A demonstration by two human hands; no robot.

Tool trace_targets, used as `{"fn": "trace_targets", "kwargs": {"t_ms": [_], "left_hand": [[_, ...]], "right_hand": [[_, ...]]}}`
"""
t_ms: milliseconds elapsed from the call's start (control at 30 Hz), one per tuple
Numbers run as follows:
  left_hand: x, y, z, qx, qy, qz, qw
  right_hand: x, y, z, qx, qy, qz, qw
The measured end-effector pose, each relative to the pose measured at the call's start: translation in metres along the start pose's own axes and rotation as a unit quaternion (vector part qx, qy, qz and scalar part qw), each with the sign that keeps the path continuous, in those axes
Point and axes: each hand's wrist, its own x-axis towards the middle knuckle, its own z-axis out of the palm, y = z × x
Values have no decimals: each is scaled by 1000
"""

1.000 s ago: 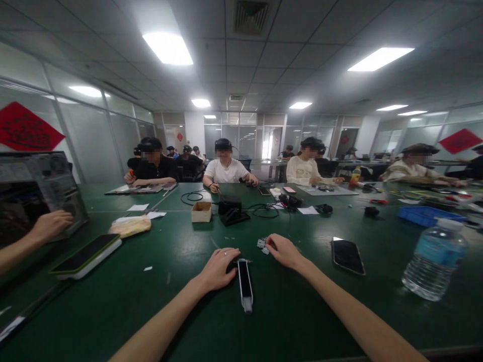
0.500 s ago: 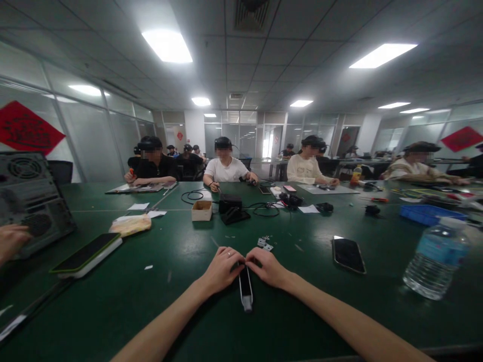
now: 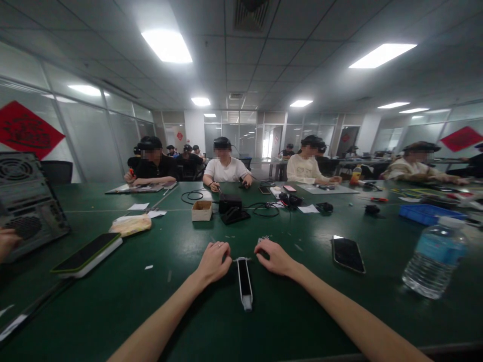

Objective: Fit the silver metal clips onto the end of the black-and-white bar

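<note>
A long narrow device (image 3: 245,284) with a pale frame, a dark middle and a grey near end lies on the green table in front of me. A thin crosspiece shows at its far end. Just left of that end is my left hand (image 3: 215,261), fingers loosely bent and apart, with nothing visible in them. On the other side, my right hand (image 3: 275,257) hovers with thumb and fingers parted, also apart from the device. Small metal pieces (image 3: 263,239) lie by the right fingertips, partly hidden behind the hand.
To the right are a smartphone (image 3: 347,254), a water bottle (image 3: 433,259) and a blue tray (image 3: 432,212). A phone-like device (image 3: 88,251) on a white block and a computer case (image 3: 33,201) stand left, where another person's hand (image 3: 8,244) shows. Ahead is a small box (image 3: 202,211).
My hands have parted from the far end of the device, left hand leftward, right hand rightward over the metal pieces. The crosspiece is now uncovered. The hand at far left has shifted left.
</note>
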Motion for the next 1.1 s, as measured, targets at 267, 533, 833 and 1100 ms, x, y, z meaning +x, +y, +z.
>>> {"fn": "trace_targets", "kwargs": {"t_ms": [267,533,833,1100], "left_hand": [[0,-7,3,9,-54,2,999],[0,-5,4,3,-73,8,997],[-2,-4,4,-11,-73,28,997],[-3,-2,5,-18,-75,25,997]], "right_hand": [[-2,-1,3,4,-70,17,997],[0,-3,13,11,-52,-4,999],[0,-8,9,11,-60,8,998],[0,-8,10,-5,-61,3,998]]}}
